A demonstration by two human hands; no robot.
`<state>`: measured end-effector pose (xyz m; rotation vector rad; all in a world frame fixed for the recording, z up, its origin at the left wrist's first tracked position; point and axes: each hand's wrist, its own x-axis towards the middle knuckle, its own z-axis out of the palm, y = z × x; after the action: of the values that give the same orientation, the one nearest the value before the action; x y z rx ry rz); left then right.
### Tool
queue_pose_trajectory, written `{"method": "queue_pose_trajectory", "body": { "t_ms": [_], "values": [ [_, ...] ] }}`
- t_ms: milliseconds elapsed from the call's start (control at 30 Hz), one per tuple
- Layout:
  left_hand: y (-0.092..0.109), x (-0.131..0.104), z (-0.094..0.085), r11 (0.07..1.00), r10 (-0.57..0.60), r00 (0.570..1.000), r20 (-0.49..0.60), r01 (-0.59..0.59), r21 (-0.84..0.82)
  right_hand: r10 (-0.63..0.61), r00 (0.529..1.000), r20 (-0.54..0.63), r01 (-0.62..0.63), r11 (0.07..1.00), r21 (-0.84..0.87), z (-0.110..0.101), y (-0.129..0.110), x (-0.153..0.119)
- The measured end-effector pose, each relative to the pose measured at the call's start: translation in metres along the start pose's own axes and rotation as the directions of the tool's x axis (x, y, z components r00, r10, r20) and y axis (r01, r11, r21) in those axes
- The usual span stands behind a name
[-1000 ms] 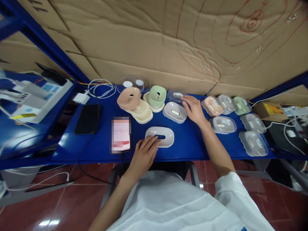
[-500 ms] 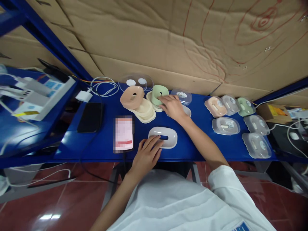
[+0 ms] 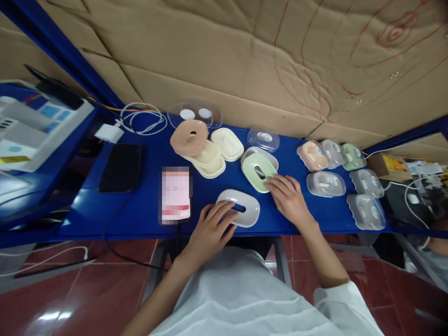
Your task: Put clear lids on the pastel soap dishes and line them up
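With the green cover now pinched by the right hand, the cream base has been uncovered; the pale cover is touched by the left hand's spread fingers.

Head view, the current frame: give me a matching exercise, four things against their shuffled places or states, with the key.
1. Left hand
2. Right hand
3. Leftmost peach cover
4. Phone

A. Overlapping cream pieces
B. At the green cover's edge
C. Lit up
D. On the pale grey cover

Pairs: 1-D, 2-B, 3-A, 4-C.
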<state>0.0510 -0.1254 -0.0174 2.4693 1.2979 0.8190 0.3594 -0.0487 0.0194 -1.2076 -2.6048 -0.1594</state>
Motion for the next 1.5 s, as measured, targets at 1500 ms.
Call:
{"method": "queue_pose_trajectory", "body": {
  "t_ms": [1500],
  "values": [
    [0.034, -0.006, -0.012, 0.977, -0.055, 0.997, -0.057, 0.065, 0.203, 0.2, 0.978, -0.064, -0.199, 0.98, 0.024, 0.012, -0.008, -0.045]
  ]
}}
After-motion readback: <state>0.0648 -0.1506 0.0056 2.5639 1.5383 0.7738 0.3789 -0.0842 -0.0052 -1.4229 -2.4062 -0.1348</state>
